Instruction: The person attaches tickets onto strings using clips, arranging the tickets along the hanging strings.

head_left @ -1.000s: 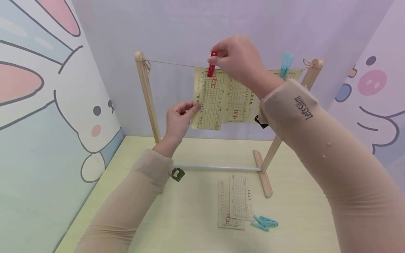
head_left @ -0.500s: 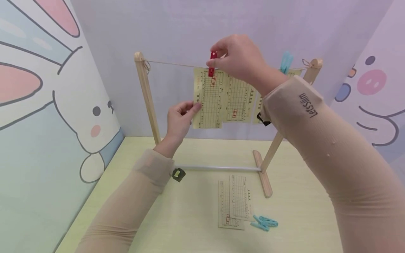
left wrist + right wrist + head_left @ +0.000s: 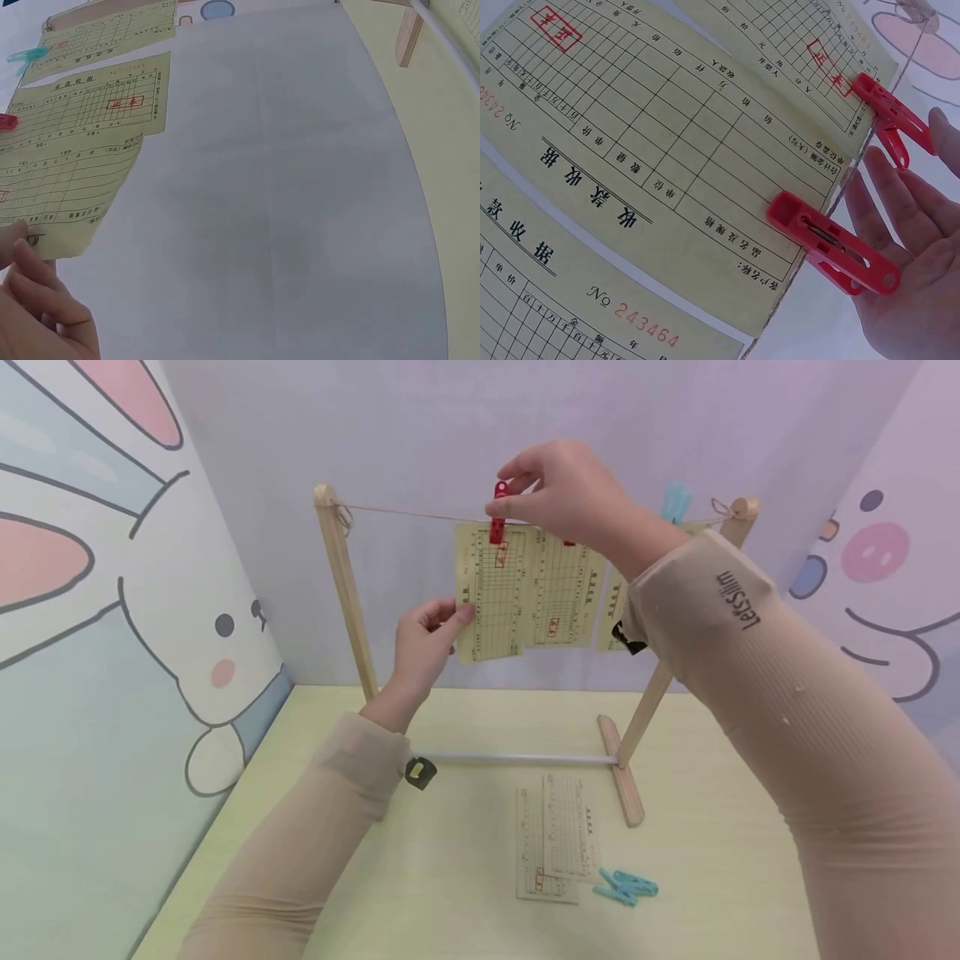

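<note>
A wooden rack carries a string with several yellow printed slips. My left hand pinches the lower left edge of the leftmost slip; the left wrist view shows its fingers on that slip. A red clothespin clamps this slip to the string. My right hand has thumb and forefinger curled round the pin's top. In the right wrist view a second red clothespin holds the neighbouring slip, with my fingers just behind it.
A blue clothespin sits on the string near the right post. On the yellow table lie two more slips and blue clothespins. Cartoon wall panels close in left, back and right.
The red clothespin has gone from tilted to nearly upright on the slip. My right hand's fingers have loosened a little. The left hand has stayed on the slip's edge.
</note>
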The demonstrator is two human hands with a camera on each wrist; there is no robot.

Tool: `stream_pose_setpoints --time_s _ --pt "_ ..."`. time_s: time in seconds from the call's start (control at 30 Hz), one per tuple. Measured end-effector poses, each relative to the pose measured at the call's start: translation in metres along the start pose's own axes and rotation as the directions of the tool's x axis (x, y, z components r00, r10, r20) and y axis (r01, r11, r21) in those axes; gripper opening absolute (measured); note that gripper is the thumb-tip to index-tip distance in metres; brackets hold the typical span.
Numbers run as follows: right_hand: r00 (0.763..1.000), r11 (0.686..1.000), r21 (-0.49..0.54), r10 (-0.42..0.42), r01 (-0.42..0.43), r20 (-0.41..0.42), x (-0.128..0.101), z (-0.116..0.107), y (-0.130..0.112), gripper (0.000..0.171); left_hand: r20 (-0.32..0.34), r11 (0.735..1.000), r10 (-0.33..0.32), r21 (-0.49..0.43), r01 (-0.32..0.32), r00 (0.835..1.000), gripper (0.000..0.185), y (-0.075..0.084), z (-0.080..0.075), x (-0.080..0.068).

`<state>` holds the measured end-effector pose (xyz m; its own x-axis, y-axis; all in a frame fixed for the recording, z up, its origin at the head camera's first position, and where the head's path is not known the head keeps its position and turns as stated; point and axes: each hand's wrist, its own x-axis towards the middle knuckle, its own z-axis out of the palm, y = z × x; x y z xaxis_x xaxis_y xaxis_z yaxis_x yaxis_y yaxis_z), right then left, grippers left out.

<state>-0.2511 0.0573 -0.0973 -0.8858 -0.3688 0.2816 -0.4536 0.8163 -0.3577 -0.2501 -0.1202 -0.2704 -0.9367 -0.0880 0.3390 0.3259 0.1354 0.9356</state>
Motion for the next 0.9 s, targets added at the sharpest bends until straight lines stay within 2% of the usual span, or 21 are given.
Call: stream_pose_setpoints --time_s 0.4,0.63,0.7,0.77,0.9 --pt "1.0 0.998 0.055 -0.001 0.002 -0.008 0.0 -0.003 0.002 0.061 -0.002 1.0 -0.016 -0.007 0.016 1.0 0.03 0.001 -0.001 0.002" --pt "0.989 0.996 -0.023 -0.091 0.089 -0.115 -0.009 -0.007 0.008 0.06 -0.001 1.0 -0.019 -0.002 0.019 1.0 0.031 0.004 -0.004 0.0" --pt "0.977 0.991 -0.041 -0.131 0.126 -0.167 -0.015 -0.008 0.009 0.058 -0.002 1.0 -0.02 -0.004 0.02 1.0 0.031 0.005 -0.005 0.0" --pt "0.954 0.983 -0.063 -0.184 0.174 -0.235 -0.022 -0.009 0.011 0.055 -0.007 1.0 -0.019 -0.005 0.019 1.0 0.031 0.006 -0.006 -0.001" --pt "0.87 0.946 -0.113 -0.323 0.303 -0.371 -0.038 -0.008 0.013 0.047 -0.028 1.0 -0.012 -0.002 0.012 1.0 0.032 0.005 -0.007 -0.001"
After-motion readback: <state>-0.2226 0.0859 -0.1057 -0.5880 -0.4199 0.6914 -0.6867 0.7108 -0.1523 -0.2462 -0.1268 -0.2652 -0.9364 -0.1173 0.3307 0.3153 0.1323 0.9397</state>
